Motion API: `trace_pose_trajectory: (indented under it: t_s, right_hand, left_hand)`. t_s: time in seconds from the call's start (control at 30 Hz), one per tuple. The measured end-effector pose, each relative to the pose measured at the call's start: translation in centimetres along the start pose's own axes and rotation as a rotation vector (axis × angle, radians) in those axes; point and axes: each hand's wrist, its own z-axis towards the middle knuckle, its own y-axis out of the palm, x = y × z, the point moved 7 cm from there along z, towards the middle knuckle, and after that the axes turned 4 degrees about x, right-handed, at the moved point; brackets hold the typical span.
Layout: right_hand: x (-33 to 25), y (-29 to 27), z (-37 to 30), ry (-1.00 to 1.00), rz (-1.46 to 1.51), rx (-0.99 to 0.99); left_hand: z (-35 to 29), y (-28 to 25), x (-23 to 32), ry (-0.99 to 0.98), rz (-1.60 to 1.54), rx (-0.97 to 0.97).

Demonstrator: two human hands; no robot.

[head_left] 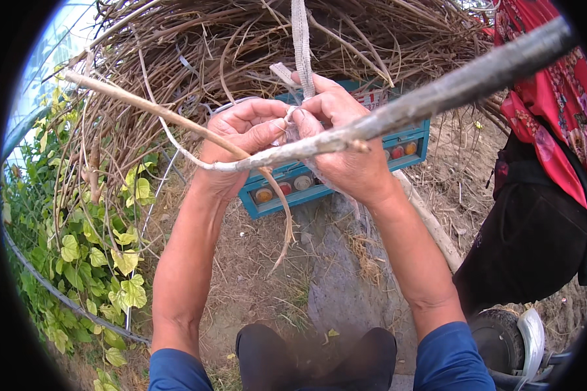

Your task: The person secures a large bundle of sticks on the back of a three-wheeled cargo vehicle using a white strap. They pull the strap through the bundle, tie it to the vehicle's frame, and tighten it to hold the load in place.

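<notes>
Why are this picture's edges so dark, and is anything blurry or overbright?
Head view: the fisheye lens leaves black, rounded corners; the thick branch blurs toward the right; the pale strap looks sharper; the upper-left backdrop looks washed out.

Two blue sleeves [451,357], one pale strap [301,39], one brush pile [199,55], one turquoise frame [244,198].

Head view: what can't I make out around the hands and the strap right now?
All in the head view:
Pale strap at the fingertips, whether knotted or just pinched: covered by the left hand and right hand.
Strap's top end: cut off by the upper edge.
Part of the right hand: behind the thick branch.
Middle of the teal light frame: hidden by the hands and branch.
</notes>
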Motion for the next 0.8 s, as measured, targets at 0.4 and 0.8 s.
trace_pose_trajectory:
  t_s: [0.4, 0.8]
  right_hand:
    - [3.5, 1.1, -1.5, 0.417, 0.412, 0.054]
    - [4.8, 3.0, -3.1, 0.855, 0.592, -0.062]
  left_hand:
    - [-1.7, -0.6, -3.6, -0.099, -0.076, 0.089]
    - [-6.5, 1.9, -10.1, -0.354, -0.138, 0.126]
